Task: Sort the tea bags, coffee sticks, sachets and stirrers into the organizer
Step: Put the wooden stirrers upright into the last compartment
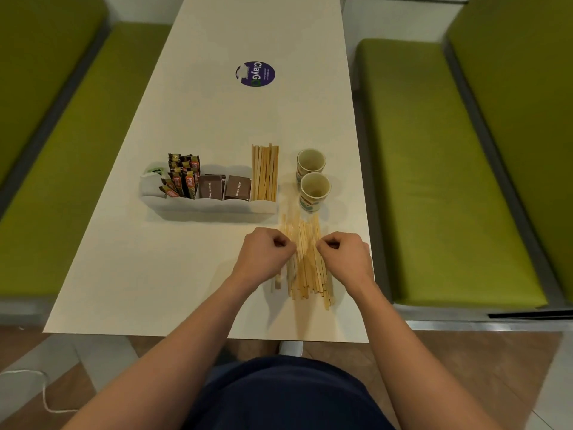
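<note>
On a pale surface (186, 290), left hand (263, 256) and right hand (344, 256) flank loose wooden stirrers (307, 268), fingers curled at the pile's edges, actual grip unclear, white organizer (210, 207) beyond.

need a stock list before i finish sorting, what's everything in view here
white plastic organizer: one, white, table's middle-left
white-and-green tea bags: count unclear, leftmost compartment
dark brown coffee sticks: many, orange labels, second compartment
brown sugar sachets: two stacks, brown, middle compartments
sorted wooden stirrers: many, tan, rightmost compartment
loose wooden stirrers: many, tan, on table between hands
paper cups: two, cream, patterned, right of organizer
round purple sticker: one, far along table
long white table: one
green bench seats: two, either side
left hand, right hand: fingers curled, pinching the loose pile's sides
</note>
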Motion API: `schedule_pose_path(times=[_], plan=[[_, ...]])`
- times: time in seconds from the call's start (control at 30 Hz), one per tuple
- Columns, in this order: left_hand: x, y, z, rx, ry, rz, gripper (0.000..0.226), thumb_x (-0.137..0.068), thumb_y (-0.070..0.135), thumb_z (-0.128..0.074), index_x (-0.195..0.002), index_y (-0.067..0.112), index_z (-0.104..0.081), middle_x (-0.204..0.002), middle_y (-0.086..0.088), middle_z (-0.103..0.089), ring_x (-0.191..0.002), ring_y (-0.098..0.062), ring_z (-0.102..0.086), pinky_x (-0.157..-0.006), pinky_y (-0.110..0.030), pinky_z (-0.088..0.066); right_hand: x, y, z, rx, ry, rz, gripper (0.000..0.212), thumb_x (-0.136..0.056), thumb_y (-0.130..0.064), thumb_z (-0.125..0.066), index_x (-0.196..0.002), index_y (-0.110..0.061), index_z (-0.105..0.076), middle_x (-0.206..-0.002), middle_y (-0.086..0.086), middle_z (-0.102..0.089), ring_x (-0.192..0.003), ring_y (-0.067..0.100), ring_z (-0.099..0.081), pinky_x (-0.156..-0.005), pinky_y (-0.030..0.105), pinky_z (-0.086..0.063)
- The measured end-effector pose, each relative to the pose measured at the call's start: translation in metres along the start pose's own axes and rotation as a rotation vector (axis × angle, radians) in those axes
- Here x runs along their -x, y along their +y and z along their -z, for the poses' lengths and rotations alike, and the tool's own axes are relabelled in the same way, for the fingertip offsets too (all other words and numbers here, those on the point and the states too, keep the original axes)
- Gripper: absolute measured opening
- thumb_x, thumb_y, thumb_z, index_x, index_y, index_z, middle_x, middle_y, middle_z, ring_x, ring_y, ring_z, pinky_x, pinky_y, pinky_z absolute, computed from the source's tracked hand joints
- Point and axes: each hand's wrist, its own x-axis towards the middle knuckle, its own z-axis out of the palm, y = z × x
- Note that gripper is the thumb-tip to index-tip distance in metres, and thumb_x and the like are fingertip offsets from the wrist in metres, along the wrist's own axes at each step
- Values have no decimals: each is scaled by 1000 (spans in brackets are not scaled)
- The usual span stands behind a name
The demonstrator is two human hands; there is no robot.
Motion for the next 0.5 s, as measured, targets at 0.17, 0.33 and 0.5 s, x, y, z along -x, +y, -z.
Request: schedule_pose_path(times=[0.17,0.33,0.5], plan=[[-7,6,39,161,74,-68,12,-92,24,-70,-86,15,-75,-77,-4,-72,-68,-21,-69,-49,-27,-54,5,-4,3,-75,-5,26,11,-97,-31,-63,-95,-27,-73,-89,-15,-70,-86,7,-65,-79,34,-56],[-39,21,79,215,273,-170,10,-90,26,-71,-86,19,-76,-74,4,-73,-69,-16,-70,-53,-31,-56,7,-19,6,-230,46,99,9,-98,-33,-64,-94,-31,-72,-86,-16,-70,-83,8,-66,-76,35,-57],[-71,32,90,120,345,-184,11,-88,31,-69,-84,23,-76,-77,11,-72,-74,-3,-67,-68,-24,-52,4,-49,10,-438,97,193,9,-98,-29,-66,-95,-30,-74,-84,-13,-72,-77,7,-66,-76,38,-61]])
